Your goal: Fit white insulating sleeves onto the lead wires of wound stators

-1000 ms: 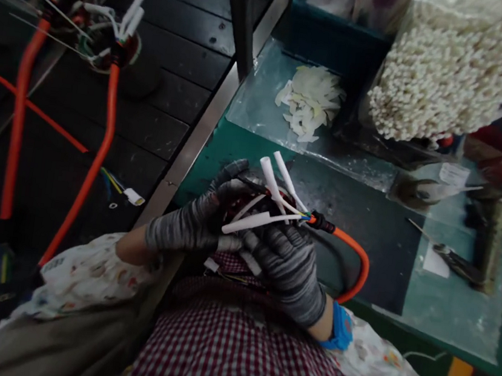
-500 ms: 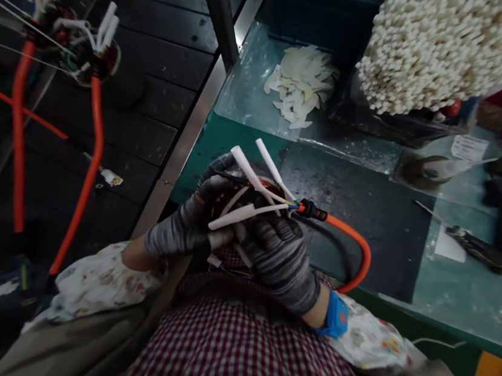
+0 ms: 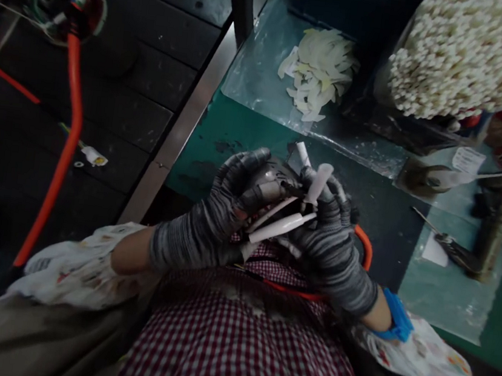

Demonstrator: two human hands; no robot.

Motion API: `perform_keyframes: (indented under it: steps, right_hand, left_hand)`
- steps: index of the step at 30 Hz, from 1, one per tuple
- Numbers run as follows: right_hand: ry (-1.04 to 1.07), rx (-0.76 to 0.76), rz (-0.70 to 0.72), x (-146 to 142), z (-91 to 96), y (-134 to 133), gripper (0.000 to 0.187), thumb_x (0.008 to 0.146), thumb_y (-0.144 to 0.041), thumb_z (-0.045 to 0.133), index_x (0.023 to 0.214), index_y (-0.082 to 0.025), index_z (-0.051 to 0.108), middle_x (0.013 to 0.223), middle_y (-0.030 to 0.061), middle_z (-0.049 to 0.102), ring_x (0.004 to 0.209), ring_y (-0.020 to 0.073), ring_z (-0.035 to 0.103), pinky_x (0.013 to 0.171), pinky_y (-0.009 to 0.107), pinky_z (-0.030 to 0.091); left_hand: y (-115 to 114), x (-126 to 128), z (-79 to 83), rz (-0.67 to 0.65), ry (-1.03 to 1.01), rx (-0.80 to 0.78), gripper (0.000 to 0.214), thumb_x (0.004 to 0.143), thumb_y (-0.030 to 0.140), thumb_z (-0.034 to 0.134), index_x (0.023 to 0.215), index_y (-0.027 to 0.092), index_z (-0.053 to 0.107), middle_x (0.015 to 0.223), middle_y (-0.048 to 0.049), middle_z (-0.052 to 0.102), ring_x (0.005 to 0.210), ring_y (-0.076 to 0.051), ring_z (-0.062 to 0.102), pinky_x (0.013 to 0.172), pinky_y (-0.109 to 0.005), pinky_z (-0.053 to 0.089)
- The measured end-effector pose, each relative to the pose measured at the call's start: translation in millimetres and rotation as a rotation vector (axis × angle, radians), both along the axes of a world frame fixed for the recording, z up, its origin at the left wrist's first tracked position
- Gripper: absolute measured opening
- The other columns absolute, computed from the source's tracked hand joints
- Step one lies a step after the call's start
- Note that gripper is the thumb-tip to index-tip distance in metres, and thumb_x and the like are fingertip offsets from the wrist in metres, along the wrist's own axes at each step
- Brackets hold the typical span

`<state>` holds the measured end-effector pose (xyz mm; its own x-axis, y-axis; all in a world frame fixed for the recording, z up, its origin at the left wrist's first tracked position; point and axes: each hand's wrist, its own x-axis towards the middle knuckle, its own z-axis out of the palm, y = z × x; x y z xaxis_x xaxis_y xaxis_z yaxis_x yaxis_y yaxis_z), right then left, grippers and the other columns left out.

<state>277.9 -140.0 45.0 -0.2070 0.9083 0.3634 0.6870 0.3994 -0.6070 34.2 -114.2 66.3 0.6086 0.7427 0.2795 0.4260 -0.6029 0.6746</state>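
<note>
In grey striped gloves, both my hands are at a round motor stator [image 3: 275, 173] held close to my lap. My left hand [image 3: 210, 219] wraps round its left side, thumb over the top. My right hand [image 3: 331, 240] closes over the wires at its right side. White sleeves [image 3: 280, 227] on those wires stick out between the hands; one sleeve [image 3: 320, 183] points up. An orange cable [image 3: 365, 246] bends out behind my right hand. The wire ends and the black collar are hidden by my fingers.
Pale cut slips [image 3: 322, 72] lie piled on clear plastic sheeting. At the upper right is a big bundle of white tubes [image 3: 468, 62]. A screwdriver-like tool [image 3: 458, 253] rests on the bench. To the left, another stator [image 3: 89, 15] with orange cable sits on dark slats [image 3: 148, 90].
My right hand has moved up and right, over the wires and cable collar that showed before. The stator has tilted and shifted right. The camera view has swung slightly.
</note>
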Motion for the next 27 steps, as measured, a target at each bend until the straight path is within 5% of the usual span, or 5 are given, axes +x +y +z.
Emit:
perform_keyframes:
  steps: [6, 17, 23, 25, 27]
  right_hand:
    - [-0.01, -0.098, 0.115, 18.9, -4.6, 0.4, 0.062, 0.098, -0.065, 0.078, 0.152, -0.036, 0.067, 0.168, 0.0107, 0.06, 0.158, 0.0432, 0.054, 0.128, 0.068, 0.049]
    - [0.04, 0.007, -0.056, 0.2, -12.8, -6.0, 0.068, 0.103, -0.064, 0.07, 0.163, -0.036, 0.056, 0.149, 0.0125, 0.072, 0.139, 0.0391, 0.068, 0.116, 0.063, 0.058]
    - [0.009, 0.003, -0.085, -3.2, -16.3, -18.2, 0.07, 0.101, -0.062, 0.072, 0.162, -0.032, 0.055, 0.154, 0.0156, 0.069, 0.15, 0.0448, 0.06, 0.123, 0.071, 0.05]
    - [-0.039, 0.001, -0.115, -8.6, -13.9, -25.4, 0.068, 0.102, -0.054, 0.074, 0.162, -0.03, 0.055, 0.157, 0.0172, 0.067, 0.153, 0.0455, 0.056, 0.126, 0.072, 0.046]
    - [-0.066, 0.015, -0.152, -14.8, -10.1, -30.1, 0.064, 0.105, -0.044, 0.072, 0.164, -0.032, 0.052, 0.156, 0.0155, 0.069, 0.152, 0.0421, 0.057, 0.127, 0.069, 0.047]
  left_hand:
    - [8.2, -6.6, -2.7, -0.036, -0.057, 0.028, 0.083, 0.105, 0.059, 0.065, 0.175, 0.027, 0.036, 0.188, -0.0146, 0.024, 0.174, -0.045, 0.027, 0.144, -0.066, 0.029]
    - [3.2, -4.4, -15.0, 0.059, -0.16, 0.03, 0.075, 0.108, 0.07, 0.054, 0.169, 0.027, 0.048, 0.184, -0.0117, 0.034, 0.168, -0.045, 0.038, 0.142, -0.064, 0.034]
    - [-0.1, -0.7, -17.6, 0.09, -0.203, -0.019, 0.078, 0.105, 0.068, 0.061, 0.17, 0.026, 0.046, 0.187, -0.012, 0.029, 0.17, -0.045, 0.036, 0.14, -0.065, 0.039]
    - [-9.2, 2.1, -18.2, 0.159, -0.108, -0.067, 0.075, 0.105, 0.067, 0.063, 0.165, 0.023, 0.052, 0.187, -0.0119, 0.031, 0.173, -0.043, 0.029, 0.137, -0.061, 0.045]
    - [-20.5, 4.3, -18.9, 0.047, 0.146, -0.101, 0.068, 0.106, 0.064, 0.061, 0.159, 0.022, 0.059, 0.186, -0.0089, 0.036, 0.177, -0.044, 0.01, 0.135, -0.063, 0.046]
